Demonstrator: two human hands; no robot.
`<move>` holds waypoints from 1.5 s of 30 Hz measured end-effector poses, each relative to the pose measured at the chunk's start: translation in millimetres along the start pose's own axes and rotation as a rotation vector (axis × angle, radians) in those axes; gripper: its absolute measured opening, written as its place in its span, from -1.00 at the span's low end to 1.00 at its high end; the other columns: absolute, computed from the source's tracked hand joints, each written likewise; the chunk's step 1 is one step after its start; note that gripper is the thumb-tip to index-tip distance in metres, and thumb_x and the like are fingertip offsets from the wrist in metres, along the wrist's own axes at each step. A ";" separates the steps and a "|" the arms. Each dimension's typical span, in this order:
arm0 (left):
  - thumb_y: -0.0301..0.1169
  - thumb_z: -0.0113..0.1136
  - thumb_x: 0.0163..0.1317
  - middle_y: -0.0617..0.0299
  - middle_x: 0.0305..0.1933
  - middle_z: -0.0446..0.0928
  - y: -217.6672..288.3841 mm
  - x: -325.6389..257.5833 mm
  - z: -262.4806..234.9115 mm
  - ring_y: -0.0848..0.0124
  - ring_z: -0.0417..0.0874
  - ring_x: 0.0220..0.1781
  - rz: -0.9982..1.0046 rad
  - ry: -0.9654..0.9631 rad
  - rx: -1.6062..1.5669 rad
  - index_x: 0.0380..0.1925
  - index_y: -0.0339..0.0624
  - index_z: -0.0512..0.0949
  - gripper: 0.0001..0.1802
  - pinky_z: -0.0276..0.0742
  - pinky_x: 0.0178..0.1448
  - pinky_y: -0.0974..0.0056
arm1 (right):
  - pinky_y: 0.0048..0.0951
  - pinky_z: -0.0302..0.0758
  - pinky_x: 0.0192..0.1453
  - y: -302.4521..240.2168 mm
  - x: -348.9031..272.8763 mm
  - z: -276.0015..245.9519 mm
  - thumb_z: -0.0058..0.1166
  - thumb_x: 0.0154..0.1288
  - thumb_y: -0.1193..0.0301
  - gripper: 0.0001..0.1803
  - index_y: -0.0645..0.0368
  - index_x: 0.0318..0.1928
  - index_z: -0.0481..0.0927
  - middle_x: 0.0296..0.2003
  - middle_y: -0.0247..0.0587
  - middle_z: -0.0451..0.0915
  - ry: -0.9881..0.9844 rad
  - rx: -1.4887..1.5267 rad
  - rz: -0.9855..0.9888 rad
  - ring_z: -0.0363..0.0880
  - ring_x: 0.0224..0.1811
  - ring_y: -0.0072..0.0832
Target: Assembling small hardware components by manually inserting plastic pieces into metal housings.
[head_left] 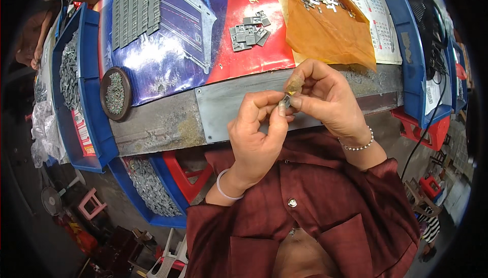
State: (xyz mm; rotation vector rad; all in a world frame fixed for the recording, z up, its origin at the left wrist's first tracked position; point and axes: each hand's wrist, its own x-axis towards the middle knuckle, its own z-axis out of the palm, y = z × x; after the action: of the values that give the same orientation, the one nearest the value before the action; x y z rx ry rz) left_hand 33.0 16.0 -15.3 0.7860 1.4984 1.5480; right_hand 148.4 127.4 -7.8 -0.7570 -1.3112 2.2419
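Both hands met over the tabletop (168,120) edge. Left hand (256,135) and right hand (325,97) pinched one small grey metal part (286,100) between fingertips. Pile of grey parts (249,36) at 11 o'clock, orange bag (330,28) at 1 o'clock.

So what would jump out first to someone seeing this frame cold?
Mid-frame, the left hand and right hand pinch a small grey metal piece between fingertips, above the worn bench edge. Behind lie an orange bag scattered with small parts, and a blue bin of grey parts at left.
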 end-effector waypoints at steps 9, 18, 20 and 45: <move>-0.69 0.14 0.12 0.10 -0.35 0.62 -12.3 5.8 6.4 0.41 0.68 -0.43 0.366 0.151 0.450 -0.21 -0.34 0.49 -0.79 0.58 -0.33 0.36 | -0.72 0.33 -0.33 10.3 4.6 7.6 0.01 0.12 0.69 -0.82 0.22 -0.26 0.42 -0.37 -0.47 0.38 0.063 -0.090 -0.079 0.27 -0.41 -0.79; -0.71 0.07 0.15 0.15 -0.34 0.57 -13.3 6.1 6.0 0.51 0.58 -0.42 0.319 0.119 0.349 -0.12 -0.35 0.40 -0.72 0.51 -0.37 0.41 | -0.69 0.37 -0.32 8.2 7.1 12.7 0.00 0.14 0.67 -0.82 0.22 -0.24 0.39 -0.34 -0.44 0.38 0.077 -0.110 -0.058 0.30 -0.39 -0.77; -0.70 0.02 0.20 0.19 -0.35 0.54 -6.3 3.1 6.6 0.58 0.51 -0.41 0.166 0.084 0.003 -0.02 -0.35 0.32 -0.67 0.44 -0.33 0.47 | -0.66 0.42 -0.30 2.4 9.6 13.3 0.00 0.14 0.67 -0.82 0.22 -0.23 0.39 -0.34 -0.43 0.39 0.066 -0.015 -0.001 0.35 -0.38 -0.75; -0.66 -0.04 0.27 0.29 -0.43 0.48 17.1 8.5 -31.7 0.64 0.47 -0.41 -0.092 -0.056 -0.217 0.10 -0.23 0.25 -0.60 0.37 -0.34 0.57 | -0.36 0.45 -0.12 -38.8 17.9 23.7 0.14 0.06 0.60 -0.76 0.22 -0.20 0.51 -0.27 -0.17 0.51 -0.188 -1.018 -0.584 0.52 -0.22 -0.28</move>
State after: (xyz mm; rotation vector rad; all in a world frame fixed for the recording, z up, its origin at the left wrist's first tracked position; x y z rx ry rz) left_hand -1.0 9.3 -2.3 0.6210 1.2833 1.5745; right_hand 123.0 140.7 31.8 -0.3537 -2.4068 1.1237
